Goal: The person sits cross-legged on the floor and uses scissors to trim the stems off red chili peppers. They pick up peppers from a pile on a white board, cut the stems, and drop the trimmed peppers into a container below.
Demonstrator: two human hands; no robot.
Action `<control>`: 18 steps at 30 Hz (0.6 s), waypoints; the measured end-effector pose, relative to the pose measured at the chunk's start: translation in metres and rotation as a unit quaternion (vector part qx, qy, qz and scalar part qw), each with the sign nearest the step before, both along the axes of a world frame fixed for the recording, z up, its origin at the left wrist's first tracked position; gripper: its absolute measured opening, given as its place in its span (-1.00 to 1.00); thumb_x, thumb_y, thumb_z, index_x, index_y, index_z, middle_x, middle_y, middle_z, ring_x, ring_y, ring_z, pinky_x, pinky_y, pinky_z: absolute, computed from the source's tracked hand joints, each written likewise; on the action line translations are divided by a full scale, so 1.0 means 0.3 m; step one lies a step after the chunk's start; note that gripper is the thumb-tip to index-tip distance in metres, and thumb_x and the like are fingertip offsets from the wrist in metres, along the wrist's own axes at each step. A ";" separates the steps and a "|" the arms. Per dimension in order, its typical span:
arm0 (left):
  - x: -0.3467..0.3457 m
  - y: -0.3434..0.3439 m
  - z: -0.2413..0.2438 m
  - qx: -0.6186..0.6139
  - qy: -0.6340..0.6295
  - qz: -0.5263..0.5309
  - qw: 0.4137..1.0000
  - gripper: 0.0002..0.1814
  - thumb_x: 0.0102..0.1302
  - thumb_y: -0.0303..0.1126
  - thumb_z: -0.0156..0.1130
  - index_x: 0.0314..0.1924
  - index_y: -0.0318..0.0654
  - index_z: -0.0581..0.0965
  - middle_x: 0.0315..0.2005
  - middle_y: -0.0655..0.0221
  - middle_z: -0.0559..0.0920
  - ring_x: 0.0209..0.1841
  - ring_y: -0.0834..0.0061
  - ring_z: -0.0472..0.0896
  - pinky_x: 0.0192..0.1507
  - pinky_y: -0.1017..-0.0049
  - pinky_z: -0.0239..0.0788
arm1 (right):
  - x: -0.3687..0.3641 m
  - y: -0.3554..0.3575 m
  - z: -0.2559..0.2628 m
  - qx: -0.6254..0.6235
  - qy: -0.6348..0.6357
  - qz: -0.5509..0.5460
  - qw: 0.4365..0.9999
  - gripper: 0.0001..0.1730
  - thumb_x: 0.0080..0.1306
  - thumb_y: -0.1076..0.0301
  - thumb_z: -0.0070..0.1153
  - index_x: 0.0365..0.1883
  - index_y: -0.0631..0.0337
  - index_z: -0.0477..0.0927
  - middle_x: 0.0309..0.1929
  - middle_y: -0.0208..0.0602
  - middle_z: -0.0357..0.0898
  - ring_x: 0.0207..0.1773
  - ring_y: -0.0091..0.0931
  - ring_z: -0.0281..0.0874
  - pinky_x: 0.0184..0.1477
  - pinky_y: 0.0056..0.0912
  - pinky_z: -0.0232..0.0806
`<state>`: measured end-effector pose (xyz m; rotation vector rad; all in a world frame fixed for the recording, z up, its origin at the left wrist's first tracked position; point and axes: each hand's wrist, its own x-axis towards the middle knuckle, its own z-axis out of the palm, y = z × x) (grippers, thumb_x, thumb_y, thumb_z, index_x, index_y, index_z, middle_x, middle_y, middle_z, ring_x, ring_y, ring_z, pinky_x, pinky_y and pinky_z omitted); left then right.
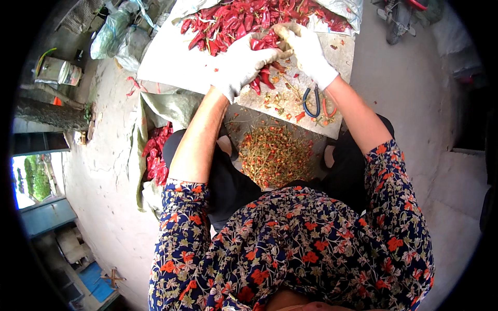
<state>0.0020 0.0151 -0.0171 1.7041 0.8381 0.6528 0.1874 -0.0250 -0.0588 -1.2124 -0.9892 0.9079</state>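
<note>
My left hand (246, 58), in a white knit glove, is closed around several dried red chili peppers (269, 39). Touching those same peppers from the other side is my right hand (305, 48), also gloved, with stained fingertips curled inward; what lies between its fingers is hidden. Both hands are above a pale board (175, 58). Beyond them spreads a heap of red chilies (249, 17), and a few more chilies (265, 77) show just below my left hand. A dark blue looped handle (305, 103) and an orange looped handle (329, 110) lie near the board's front edge among stem scraps.
On the ground between my feet is a pile of chili stems and caps (276, 155). An open woven sack (136, 155) with red chilies (157, 155) stands by my left leg. Plastic bags (113, 35), a bucket (70, 74) and a tree trunk (50, 114) are at left. A motorcycle's wheel (395, 31) shows at far right.
</note>
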 end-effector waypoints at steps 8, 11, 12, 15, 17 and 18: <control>0.109 -0.033 -0.041 0.048 -0.093 0.034 0.994 -0.36 0.38 -0.30 0.43 0.37 -0.41 0.44 -0.21 0.39 0.75 -0.25 0.68 0.65 -0.13 0.61 0.51 | 0.081 -0.094 0.081 0.155 -0.476 -0.138 0.854 -0.66 0.49 0.00 0.21 -0.10 0.09 0.73 -0.34 -0.34 0.70 -0.29 -0.46 0.68 -0.25 -0.33 0.50; 0.091 -0.041 -0.003 0.017 -0.048 -0.030 0.998 -0.53 0.38 -0.31 0.40 0.20 -0.41 0.59 -0.23 0.45 0.74 -0.25 0.70 0.63 -0.16 0.63 0.49 | 0.098 -0.135 0.130 0.201 -0.646 -0.165 0.718 -0.71 0.45 0.06 0.21 -0.08 0.05 0.74 -0.25 -0.35 0.75 -0.18 -0.34 0.75 -0.21 -0.22 0.54; 0.093 -0.043 0.010 -0.010 -0.044 -0.056 0.997 -0.58 0.38 -0.31 0.39 0.15 -0.41 0.63 -0.24 0.44 0.75 -0.25 0.70 0.63 -0.17 0.62 0.49 | 0.111 -0.146 0.130 0.221 -0.640 -0.169 0.716 -0.71 0.45 0.06 0.21 -0.08 0.06 0.74 -0.28 -0.36 0.74 -0.20 -0.35 0.75 -0.21 -0.24 0.54; 0.095 -0.066 0.043 -0.011 -0.086 -0.115 0.989 -0.69 0.35 -0.34 0.36 0.00 -0.39 0.69 -0.27 0.39 0.76 -0.24 0.66 0.67 -0.16 0.60 0.54 | 0.115 -0.173 0.143 0.128 -0.228 -0.063 0.963 -0.71 0.50 0.04 0.18 -0.17 0.06 0.72 -0.42 -0.44 0.64 -0.42 -0.47 0.55 -0.40 -0.34 0.36; 0.085 -0.105 0.103 -0.062 -0.093 -0.125 0.986 -0.69 0.32 -0.35 0.37 0.00 -0.38 0.69 -0.27 0.36 0.76 -0.23 0.64 0.68 -0.14 0.59 0.57 | 0.093 -0.182 0.158 -0.014 0.239 0.067 0.969 -0.68 0.54 0.02 0.16 -0.26 0.05 0.70 -0.54 -0.50 0.56 -0.62 -0.59 0.35 -0.59 -0.42 0.18; 0.080 -0.125 0.112 0.036 -0.039 -0.172 0.984 -0.65 0.26 -0.36 0.42 0.02 -0.36 0.69 -0.23 0.34 0.77 -0.17 0.60 0.71 -0.08 0.58 0.60 | 0.104 -0.165 0.166 -0.027 0.296 0.033 0.954 -0.63 0.56 0.01 0.14 -0.28 0.11 0.67 -0.56 -0.54 0.48 -0.63 -0.62 0.24 -0.61 -0.47 0.08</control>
